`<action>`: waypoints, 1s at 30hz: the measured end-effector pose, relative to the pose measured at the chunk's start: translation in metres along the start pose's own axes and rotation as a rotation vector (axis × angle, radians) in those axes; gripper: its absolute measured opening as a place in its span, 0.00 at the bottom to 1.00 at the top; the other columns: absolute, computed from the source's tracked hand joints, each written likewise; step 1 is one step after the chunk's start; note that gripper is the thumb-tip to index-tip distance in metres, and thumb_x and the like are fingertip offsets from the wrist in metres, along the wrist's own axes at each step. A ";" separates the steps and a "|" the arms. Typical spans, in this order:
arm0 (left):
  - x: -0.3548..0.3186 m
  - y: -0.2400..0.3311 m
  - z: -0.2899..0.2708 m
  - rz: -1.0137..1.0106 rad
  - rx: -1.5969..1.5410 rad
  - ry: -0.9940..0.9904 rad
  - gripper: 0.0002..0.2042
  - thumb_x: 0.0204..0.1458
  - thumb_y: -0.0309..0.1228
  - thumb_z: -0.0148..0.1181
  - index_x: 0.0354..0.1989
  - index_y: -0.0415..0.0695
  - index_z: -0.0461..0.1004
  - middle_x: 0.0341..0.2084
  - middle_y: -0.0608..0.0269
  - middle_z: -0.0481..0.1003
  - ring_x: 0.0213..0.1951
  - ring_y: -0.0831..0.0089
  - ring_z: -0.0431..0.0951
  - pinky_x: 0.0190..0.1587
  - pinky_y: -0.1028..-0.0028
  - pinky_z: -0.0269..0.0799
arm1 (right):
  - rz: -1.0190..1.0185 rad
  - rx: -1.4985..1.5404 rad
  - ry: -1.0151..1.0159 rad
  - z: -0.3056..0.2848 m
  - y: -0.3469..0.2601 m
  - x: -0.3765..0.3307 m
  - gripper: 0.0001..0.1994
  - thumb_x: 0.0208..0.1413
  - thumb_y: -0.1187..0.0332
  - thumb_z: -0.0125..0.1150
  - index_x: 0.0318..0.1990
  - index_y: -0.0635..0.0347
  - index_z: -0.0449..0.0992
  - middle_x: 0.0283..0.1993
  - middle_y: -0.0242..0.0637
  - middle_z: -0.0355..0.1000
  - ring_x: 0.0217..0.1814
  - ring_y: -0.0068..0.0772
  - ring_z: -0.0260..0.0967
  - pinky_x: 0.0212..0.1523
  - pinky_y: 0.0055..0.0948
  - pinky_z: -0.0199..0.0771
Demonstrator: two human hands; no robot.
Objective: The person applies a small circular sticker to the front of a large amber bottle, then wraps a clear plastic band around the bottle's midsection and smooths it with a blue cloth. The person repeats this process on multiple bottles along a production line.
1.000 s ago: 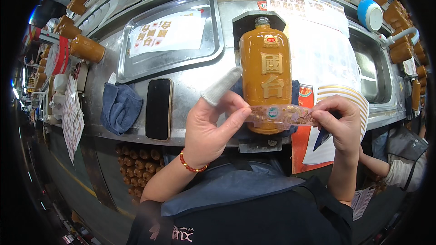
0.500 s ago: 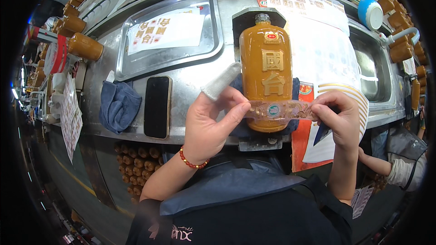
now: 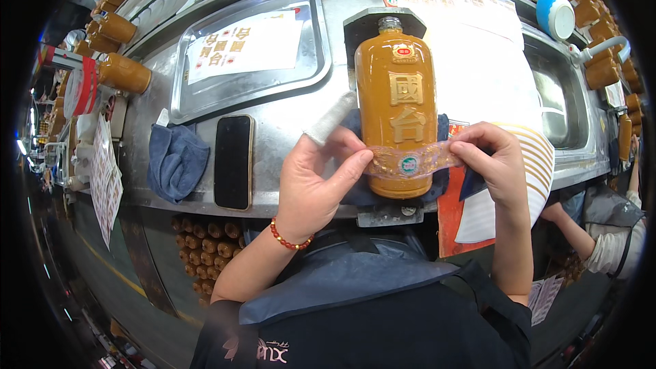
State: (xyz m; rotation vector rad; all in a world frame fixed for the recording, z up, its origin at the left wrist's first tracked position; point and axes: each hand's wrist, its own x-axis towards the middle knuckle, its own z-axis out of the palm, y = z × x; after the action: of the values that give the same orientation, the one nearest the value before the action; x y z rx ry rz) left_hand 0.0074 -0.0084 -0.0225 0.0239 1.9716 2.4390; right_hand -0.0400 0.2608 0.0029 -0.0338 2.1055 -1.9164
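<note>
A brown glass bottle [image 3: 392, 96] with raised gold characters lies on its back at the bench's front edge, neck pointing away from me. Across its lower part runs a clear decal strip [image 3: 408, 165] with gold pattern and a green emblem. My left hand [image 3: 318, 167] pinches the strip's left end between thumb and fingers; a white cover sleeves one finger. At the other end, my right hand [image 3: 495, 160] pinches the strip too. A dark blue flat piece [image 3: 471, 183] shows beneath my right hand; whether it is held I cannot tell. Blue cloth [image 3: 441, 138] lies under the bottle.
To the left are a phone [image 3: 234, 162], a crumpled blue cloth [image 3: 178, 162] and a metal tray [image 3: 256, 82] with decal sheets. Striped decal paper [image 3: 523, 178] lies right, before a sink [image 3: 564, 106]. Several brown bottles [image 3: 124, 73] stand around. A co-worker's arm [image 3: 570, 229] shows at right.
My right hand has moved left and slightly up, toward the bottle. The strip now sags in a curve across the bottle instead of running nearly straight. My left hand keeps its pinch.
</note>
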 end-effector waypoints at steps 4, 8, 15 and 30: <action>0.002 -0.006 -0.016 0.088 0.364 -0.031 0.37 0.57 0.32 0.68 0.72 0.36 0.57 0.59 0.51 0.66 0.58 0.64 0.70 0.62 0.66 0.66 | -0.103 -0.281 0.169 -0.007 0.013 0.004 0.13 0.54 0.74 0.72 0.47 0.67 0.80 0.38 0.33 0.79 0.29 0.11 0.68 0.34 0.14 0.70; 0.004 -0.002 -0.004 0.145 0.567 -0.124 0.48 0.53 0.45 0.71 0.74 0.35 0.48 0.66 0.42 0.56 0.71 0.55 0.52 0.71 0.58 0.53 | -0.110 -0.094 0.043 0.008 0.001 -0.003 0.34 0.52 0.75 0.74 0.67 0.65 0.66 0.58 0.43 0.72 0.28 0.09 0.65 0.33 0.13 0.69; 0.007 -0.002 0.010 0.040 0.389 -0.222 0.52 0.50 0.37 0.75 0.75 0.34 0.41 0.67 0.47 0.55 0.70 0.58 0.56 0.71 0.61 0.53 | -0.050 0.043 -0.118 0.035 -0.001 -0.009 0.50 0.46 0.73 0.80 0.75 0.61 0.53 0.63 0.49 0.64 0.30 0.13 0.69 0.32 0.14 0.71; 0.007 -0.001 0.002 -0.018 0.284 -0.281 0.54 0.51 0.35 0.75 0.76 0.32 0.39 0.75 0.49 0.48 0.76 0.61 0.46 0.75 0.63 0.40 | -0.041 0.061 -0.159 0.032 0.004 -0.005 0.52 0.42 0.75 0.80 0.75 0.62 0.54 0.66 0.49 0.63 0.33 0.14 0.69 0.35 0.14 0.71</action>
State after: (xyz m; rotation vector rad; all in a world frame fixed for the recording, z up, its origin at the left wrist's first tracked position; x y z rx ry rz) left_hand -0.0001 -0.0059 -0.0230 0.3279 2.1500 1.9918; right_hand -0.0268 0.2318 -0.0018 -0.2109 1.9571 -1.9319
